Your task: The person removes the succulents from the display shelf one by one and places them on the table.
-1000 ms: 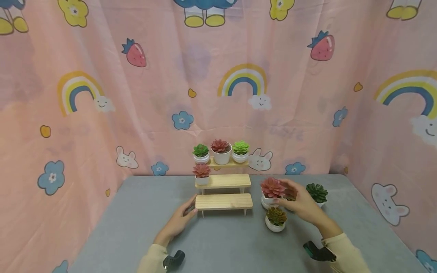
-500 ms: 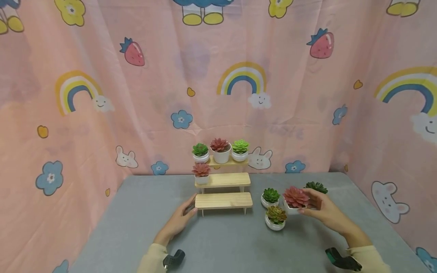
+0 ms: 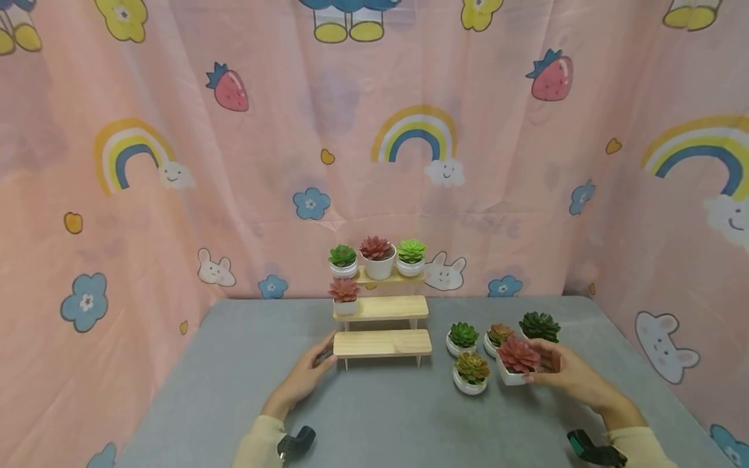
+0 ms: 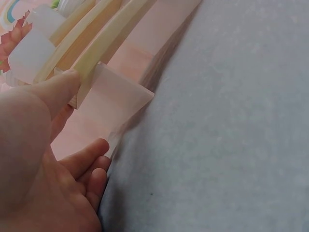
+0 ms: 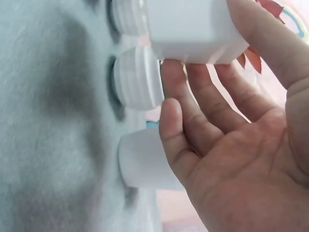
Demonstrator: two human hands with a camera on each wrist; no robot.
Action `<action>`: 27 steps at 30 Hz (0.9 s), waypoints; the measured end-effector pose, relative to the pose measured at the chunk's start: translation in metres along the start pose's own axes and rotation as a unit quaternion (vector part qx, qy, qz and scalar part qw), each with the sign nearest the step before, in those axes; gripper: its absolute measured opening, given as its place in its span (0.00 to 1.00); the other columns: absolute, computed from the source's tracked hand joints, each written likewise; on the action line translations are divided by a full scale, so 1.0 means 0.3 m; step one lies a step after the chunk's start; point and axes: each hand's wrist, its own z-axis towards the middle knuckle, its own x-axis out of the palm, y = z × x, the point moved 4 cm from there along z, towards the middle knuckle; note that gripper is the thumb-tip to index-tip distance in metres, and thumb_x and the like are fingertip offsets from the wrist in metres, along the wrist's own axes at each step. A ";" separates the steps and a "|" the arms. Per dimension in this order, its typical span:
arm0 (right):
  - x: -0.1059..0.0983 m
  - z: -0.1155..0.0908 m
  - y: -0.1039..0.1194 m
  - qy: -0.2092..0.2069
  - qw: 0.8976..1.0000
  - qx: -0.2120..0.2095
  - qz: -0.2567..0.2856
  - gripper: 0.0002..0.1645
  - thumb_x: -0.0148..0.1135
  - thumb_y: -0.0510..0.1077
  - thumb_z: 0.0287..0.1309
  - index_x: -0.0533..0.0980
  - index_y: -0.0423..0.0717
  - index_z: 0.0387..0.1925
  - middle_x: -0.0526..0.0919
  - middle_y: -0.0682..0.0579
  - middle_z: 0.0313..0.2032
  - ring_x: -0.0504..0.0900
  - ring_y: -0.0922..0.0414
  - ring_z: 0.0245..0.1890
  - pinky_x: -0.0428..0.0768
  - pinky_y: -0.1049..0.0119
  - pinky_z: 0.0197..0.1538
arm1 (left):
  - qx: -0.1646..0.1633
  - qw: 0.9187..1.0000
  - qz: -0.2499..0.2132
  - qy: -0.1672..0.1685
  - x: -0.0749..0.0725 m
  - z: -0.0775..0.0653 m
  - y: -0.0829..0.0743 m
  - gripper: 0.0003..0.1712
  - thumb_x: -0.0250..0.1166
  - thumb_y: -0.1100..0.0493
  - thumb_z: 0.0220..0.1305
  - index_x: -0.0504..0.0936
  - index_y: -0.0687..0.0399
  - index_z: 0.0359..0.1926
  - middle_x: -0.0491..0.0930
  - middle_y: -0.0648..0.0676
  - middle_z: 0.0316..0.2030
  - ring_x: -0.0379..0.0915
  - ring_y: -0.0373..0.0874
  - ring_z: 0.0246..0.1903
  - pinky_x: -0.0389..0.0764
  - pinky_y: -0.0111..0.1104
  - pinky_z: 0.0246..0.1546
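My right hand [image 3: 564,374] holds a red succulent [image 3: 517,355] in a square white pot [image 5: 198,29], thumb on one side and fingers on the other. In the right wrist view this pot hangs above the table. At the left end of the lowest step of a wooden step stand [image 3: 383,343], my left hand [image 3: 301,380] pinches the step's end with its thumb and index finger; its other fingers curl loosely beside the clear leg [image 4: 116,96]. A smaller red succulent [image 3: 344,296] stands at the middle step's left end.
Near my right hand stand a green succulent [image 3: 463,335], an olive-brown one [image 3: 471,369], an orange-brown one [image 3: 500,335] and a dark green one [image 3: 539,327]. The top step bears a green [image 3: 342,260], a red [image 3: 377,253] and a bright green succulent [image 3: 411,255].
My right hand has carried the red succulent rightward and nearer to me, from over the green succulent to beside the olive-brown one. The orange-brown one now shows. My left hand stays put.
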 end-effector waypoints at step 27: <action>0.019 0.016 -0.105 0.054 0.998 -0.039 0.017 0.31 0.64 0.34 0.65 0.61 0.23 0.61 0.79 0.76 0.51 0.80 0.75 0.51 0.81 0.75 0.48 | -0.007 1.000 -0.012 0.002 0.002 -0.008 -0.006 0.36 0.58 0.47 0.75 0.58 0.43 0.79 0.63 0.59 0.76 0.52 0.62 0.78 0.51 0.62 0.76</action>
